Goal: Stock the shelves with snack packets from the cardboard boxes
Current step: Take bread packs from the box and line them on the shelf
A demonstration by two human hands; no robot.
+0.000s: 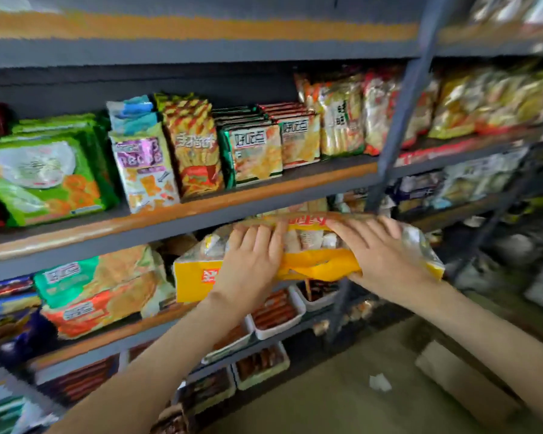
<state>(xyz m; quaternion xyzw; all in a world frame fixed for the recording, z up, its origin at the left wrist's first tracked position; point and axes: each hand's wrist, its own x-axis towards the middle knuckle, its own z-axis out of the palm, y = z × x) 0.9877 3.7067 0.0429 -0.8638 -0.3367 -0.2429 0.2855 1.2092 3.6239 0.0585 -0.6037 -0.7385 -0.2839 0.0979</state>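
Both hands lie on one big snack packet (314,264), yellow at its lower part and clear above, so that pale pieces show through the wrap. The left hand (251,261) is laid flat on the packet's left half, with the fingers straight and close together, pointing up toward the shelf. The right hand (381,255) covers the right half, fingers straight and a little spread over the top edge (the thumbs of both are hidden, so I cannot tell if they reach underneath). Neither hand curls round the packet.

The packet lies lengthwise at the front of the lower shelf (138,327). Its left end is just beside a heap of green and orange packets (98,289), and its right end reaches out past the grey upright post (402,114).

On the shelf above (201,208) stand rows of upright packets: green ones (44,180) at the left, a purple and silver one (145,170) beside them, then red, orange and yellow ones toward the post.

Below the hands, white trays (276,311) hold dark reddish sticks. A flat cardboard box (461,380) lies on the floor (326,386) at the lower right, well apart from the shelves.
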